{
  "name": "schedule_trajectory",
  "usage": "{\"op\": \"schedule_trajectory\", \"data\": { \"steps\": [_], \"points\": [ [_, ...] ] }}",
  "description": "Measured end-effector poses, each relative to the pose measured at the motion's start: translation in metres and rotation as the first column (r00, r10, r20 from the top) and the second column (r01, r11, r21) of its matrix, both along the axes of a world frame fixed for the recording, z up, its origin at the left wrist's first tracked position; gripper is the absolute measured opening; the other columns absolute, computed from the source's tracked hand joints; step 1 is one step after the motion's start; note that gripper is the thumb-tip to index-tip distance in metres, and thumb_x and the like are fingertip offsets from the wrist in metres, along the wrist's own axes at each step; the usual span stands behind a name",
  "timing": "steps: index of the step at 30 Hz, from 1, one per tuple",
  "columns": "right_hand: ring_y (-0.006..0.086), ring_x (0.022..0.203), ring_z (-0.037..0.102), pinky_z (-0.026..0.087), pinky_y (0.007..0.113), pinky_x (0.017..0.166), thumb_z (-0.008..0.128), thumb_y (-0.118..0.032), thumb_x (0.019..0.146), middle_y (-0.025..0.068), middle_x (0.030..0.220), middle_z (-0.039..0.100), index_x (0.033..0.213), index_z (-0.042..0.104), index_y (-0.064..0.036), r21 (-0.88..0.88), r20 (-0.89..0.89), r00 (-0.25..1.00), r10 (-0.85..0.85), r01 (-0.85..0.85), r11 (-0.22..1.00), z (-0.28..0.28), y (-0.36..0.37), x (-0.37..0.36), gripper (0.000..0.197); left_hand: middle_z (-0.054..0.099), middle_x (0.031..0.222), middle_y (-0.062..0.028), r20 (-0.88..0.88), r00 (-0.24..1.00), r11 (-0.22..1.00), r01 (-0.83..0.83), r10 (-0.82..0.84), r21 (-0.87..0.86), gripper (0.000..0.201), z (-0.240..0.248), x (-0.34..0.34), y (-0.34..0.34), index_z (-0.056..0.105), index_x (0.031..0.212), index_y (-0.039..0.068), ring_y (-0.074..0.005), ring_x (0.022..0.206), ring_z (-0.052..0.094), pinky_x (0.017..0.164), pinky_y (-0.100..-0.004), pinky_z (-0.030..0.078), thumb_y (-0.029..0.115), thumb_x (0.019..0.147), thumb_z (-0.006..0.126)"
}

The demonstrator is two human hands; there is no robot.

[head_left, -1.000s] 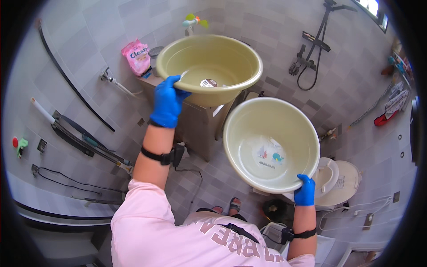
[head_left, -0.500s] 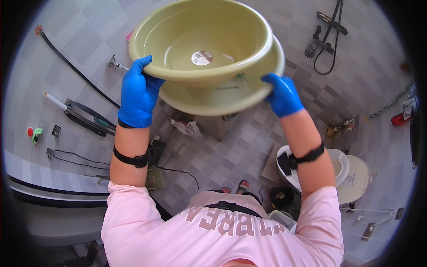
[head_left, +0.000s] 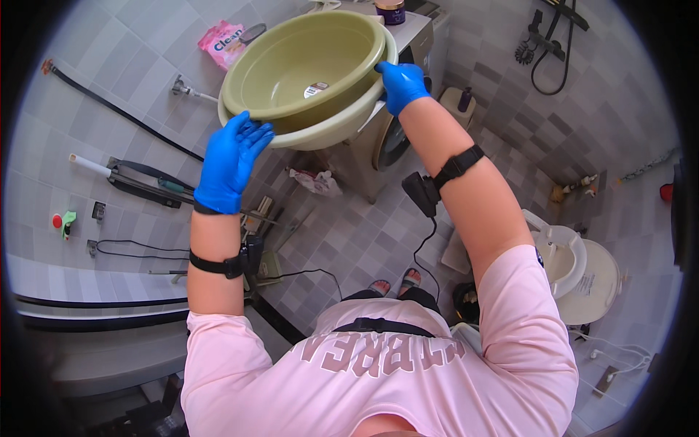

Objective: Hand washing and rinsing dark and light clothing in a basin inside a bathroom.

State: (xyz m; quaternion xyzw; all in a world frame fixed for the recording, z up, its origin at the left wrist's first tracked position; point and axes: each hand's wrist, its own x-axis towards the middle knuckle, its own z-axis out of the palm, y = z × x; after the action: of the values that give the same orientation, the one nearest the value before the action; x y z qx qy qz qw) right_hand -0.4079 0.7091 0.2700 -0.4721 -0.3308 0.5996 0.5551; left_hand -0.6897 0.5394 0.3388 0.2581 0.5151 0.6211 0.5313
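A yellow-green round basin (head_left: 291, 69) with a round label inside sits tilted within a paler basin (head_left: 328, 132), at the top of the head view. Blue gloves cover both hands. My left hand (head_left: 229, 164) is at the near left rim, its fingers stretched out and touching the basins' edge. On the right side, my right hand (head_left: 402, 87) has its fingers closed at the rim; its fingertips are partly hidden there. The basins are over the near left part of a washing machine (head_left: 416, 36).
A pink packet (head_left: 220, 44) is beyond the basins on the left. A dark jar (head_left: 391, 12) stands on the machine. A plastic bag (head_left: 314, 182) lies below. At right are a toilet (head_left: 564, 255) and a dark bin (head_left: 466, 300). A black hose (head_left: 124, 105) runs along the left wall.
The two basins have moved away from me and slightly left, and the upper one now sits inside the lower. My right hand moved left and farther off; my left hand's fingers have loosened.
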Motion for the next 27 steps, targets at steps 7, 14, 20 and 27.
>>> {"op": "schedule_trajectory", "data": {
  "steps": [7, 14, 20, 27],
  "points": [
    [0.0255, 0.081, 0.068, 0.055, 0.040, 0.075, 0.072, -0.028, 0.088, 0.0119, 0.093, 0.070, 0.111, 0.069, -0.0038, 0.018, -0.306, 0.951, -0.050, 0.058, 0.998, -0.010, 0.023, 0.010, 0.034, 0.066, 0.114, -0.0192, -0.937, 0.073, 0.899, 0.267, 0.340, 0.347, 0.041, -0.013, 0.016, -0.029, 0.064, 0.113, -0.005, -0.0313, 0.105, 0.065, 0.083, -0.0400, 0.054, 0.025, 0.087, 0.076],
    [0.0273, 0.117, 0.058, 0.049, 0.044, 0.098, 0.069, -0.036, 0.093, 0.0107, 0.127, 0.061, 0.131, 0.062, -0.0064, -0.086, -0.127, 0.982, 0.141, -0.152, 0.985, -0.015, -0.055, 0.021, 0.049, 0.067, 0.111, -0.0178, -0.833, -0.248, 0.843, 0.373, 0.494, 0.388, 0.039, -0.057, -0.009, -0.001, 0.067, 0.113, 0.001, -0.0364, 0.106, 0.063, 0.094, -0.0468, 0.049, 0.019, 0.079, 0.077],
    [0.0253, 0.118, 0.059, 0.048, 0.040, 0.100, 0.064, -0.033, 0.097, 0.0097, 0.129, 0.061, 0.135, 0.059, -0.0061, -0.016, -0.131, 0.979, 0.155, -0.159, 0.987, -0.075, -0.101, 0.091, 0.047, 0.060, 0.133, -0.0237, -0.877, -0.196, 0.861, 0.370, 0.439, 0.349, 0.047, -0.063, -0.022, 0.039, 0.060, 0.133, 0.000, -0.0378, 0.127, 0.056, 0.108, -0.0428, 0.043, 0.007, 0.087, 0.070],
    [0.0245, 0.112, 0.065, 0.050, 0.035, 0.097, 0.066, -0.032, 0.096, 0.0121, 0.123, 0.065, 0.128, 0.060, 0.0004, -0.186, -0.051, 0.991, -0.127, 0.116, 0.976, -0.163, -0.213, 0.216, 0.047, 0.068, 0.119, -0.0172, -0.823, 0.472, 0.859, 0.227, 0.315, 0.459, 0.028, -0.008, 0.052, -0.016, 0.062, 0.124, -0.008, -0.0242, 0.108, 0.066, 0.097, -0.0363, 0.051, -0.003, 0.097, 0.055]
  ]
}}
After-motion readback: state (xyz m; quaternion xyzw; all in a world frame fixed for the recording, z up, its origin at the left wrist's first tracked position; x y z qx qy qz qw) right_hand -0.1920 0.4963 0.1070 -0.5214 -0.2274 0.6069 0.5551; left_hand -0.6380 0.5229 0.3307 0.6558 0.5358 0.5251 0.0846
